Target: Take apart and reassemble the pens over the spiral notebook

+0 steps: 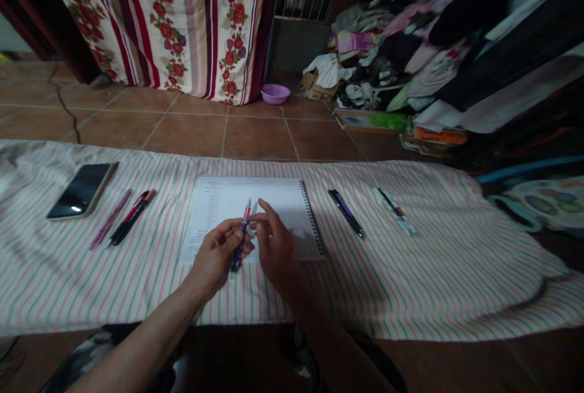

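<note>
My left hand [219, 249] pinches a pen [240, 241] between thumb and fingers. The pen has a dark blue barrel and a red section towards its clear tip, which points up and away from me. Close on its right is my right hand [275, 246], fingers apart and index finger stretched out; its fingertips are near the pen's red part, and I cannot tell whether they touch it. Below both hands lies a spiral notebook [283, 198] with a printed sheet [202, 210] at its left side. The hands hide part of the page.
A striped cloth [164, 283] covers the low surface. Left of the notebook lie a phone [82, 191], a purple pen [111, 219] and two dark pens [132, 218]. To the right are a black-and-purple pen [345, 213] and a clear-ended pen [396, 212]. A purple basin [275, 95] stands on the floor beyond.
</note>
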Motion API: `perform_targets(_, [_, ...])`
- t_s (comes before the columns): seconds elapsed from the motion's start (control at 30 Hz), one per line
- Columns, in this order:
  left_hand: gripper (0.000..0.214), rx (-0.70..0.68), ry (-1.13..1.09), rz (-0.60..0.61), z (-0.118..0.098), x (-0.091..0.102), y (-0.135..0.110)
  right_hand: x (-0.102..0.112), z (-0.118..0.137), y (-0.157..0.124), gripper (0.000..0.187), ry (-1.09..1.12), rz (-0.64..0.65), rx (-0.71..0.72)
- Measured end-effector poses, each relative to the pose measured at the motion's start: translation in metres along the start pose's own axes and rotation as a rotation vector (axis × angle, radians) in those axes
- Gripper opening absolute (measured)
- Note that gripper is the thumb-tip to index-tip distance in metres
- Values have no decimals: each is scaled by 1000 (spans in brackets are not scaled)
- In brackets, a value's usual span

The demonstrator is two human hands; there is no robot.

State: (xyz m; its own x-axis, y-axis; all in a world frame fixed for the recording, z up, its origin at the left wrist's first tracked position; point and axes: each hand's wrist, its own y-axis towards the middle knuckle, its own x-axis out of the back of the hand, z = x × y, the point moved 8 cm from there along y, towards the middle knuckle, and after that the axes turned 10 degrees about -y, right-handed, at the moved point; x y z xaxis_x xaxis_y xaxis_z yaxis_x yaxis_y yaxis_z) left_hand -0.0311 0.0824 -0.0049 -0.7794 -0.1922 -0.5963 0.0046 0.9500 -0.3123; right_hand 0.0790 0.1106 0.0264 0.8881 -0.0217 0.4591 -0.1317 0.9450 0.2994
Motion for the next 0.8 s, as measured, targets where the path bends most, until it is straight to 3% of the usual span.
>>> perform_targets(0.1, [27,0,46,19,-3,1,-1,-3,-26,3,28,285,6,-236])
perform_targets(0.23, [28,25,74,71,-1,-3,-4,-3,-35,5,28,473,19,-362])
perform_targets(0.53, [40,13,216,6,4,-2,-4,10,-29,1,23,475,-24,-528])
perform_targets(0.8, [36,-58,324,-6,5,3,-3,12,-29,3,20,439,-48,-502])
